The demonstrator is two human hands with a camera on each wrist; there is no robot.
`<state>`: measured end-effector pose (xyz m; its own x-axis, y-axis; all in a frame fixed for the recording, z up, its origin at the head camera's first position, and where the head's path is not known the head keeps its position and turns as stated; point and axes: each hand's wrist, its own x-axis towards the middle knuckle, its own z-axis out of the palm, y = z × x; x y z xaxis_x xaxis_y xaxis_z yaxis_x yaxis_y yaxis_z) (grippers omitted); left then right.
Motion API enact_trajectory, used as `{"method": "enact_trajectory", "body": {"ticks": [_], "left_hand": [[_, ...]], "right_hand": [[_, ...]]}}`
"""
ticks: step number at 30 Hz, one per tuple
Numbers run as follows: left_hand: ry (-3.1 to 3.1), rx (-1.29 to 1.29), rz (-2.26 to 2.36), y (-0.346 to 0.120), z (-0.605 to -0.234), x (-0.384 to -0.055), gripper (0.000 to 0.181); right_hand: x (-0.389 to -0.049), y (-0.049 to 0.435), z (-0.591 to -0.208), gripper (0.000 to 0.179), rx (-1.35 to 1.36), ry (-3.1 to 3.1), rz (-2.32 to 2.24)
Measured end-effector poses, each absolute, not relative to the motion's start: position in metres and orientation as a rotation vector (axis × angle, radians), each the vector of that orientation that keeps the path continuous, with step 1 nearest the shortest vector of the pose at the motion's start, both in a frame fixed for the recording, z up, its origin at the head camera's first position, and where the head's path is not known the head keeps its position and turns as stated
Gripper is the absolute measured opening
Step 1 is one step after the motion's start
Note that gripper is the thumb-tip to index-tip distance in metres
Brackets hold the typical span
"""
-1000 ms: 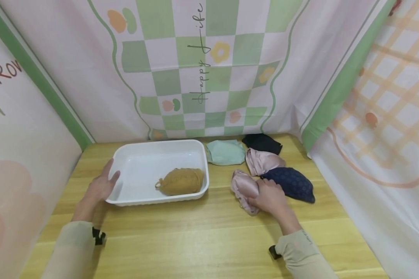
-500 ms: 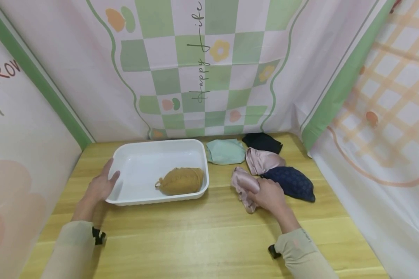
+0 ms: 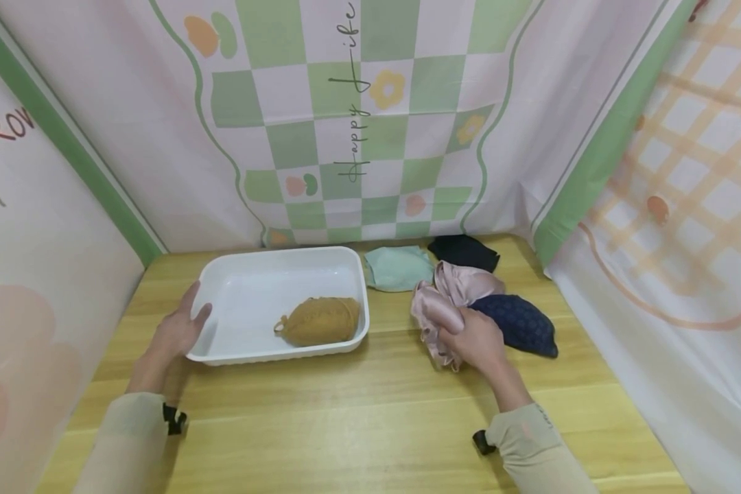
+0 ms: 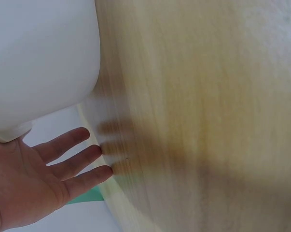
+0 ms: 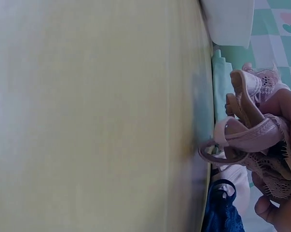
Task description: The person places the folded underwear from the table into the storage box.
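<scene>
My right hand grips a pink satin bra with lace edging, folded over. Its straps loop out from the fingers in the right wrist view, and it appears lifted off the table there. On the left, my left hand rests at the short side of a white tray, thumb over the rim. Its other fingers are straight and spread in the left wrist view. A mustard-coloured folded bra lies in the tray's right end. Beside the right hand is a navy folded bra.
Behind the held bra lies another pink satin piece, partly covered. A mint folded piece sits near the tray's right side, with a black one at the back. Printed curtains enclose the wooden table.
The held pink bra has shifted slightly right and away from me, and it now overlaps the other pink piece in the head view. My left hand, the tray and the mustard bra stay put.
</scene>
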<state>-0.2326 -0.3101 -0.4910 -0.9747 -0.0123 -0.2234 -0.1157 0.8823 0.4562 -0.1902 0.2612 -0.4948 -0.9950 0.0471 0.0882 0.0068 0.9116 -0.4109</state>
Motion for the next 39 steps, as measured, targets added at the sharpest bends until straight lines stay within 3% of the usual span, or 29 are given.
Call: {"method": "enact_trajectory", "body": {"ticks": [13,30,39], "left_hand": [[2.831,-0.101,0.704,-0.311,-0.491,-0.233,0.079],[2.826,-0.108,0.705,-0.313,-0.494,-0.234,0.08],[2.823,-0.125,0.708,-0.312,-0.494,-0.235,0.082]], "right_hand": [[-0.199,0.251,-0.48,0.034,0.005,-2.912,0.697],[-0.217,0.223,-0.456,0.048,0.084,-2.848,0.707],[-0.227,0.206,-0.442,0.04,0.127,-2.84,0.745]]}}
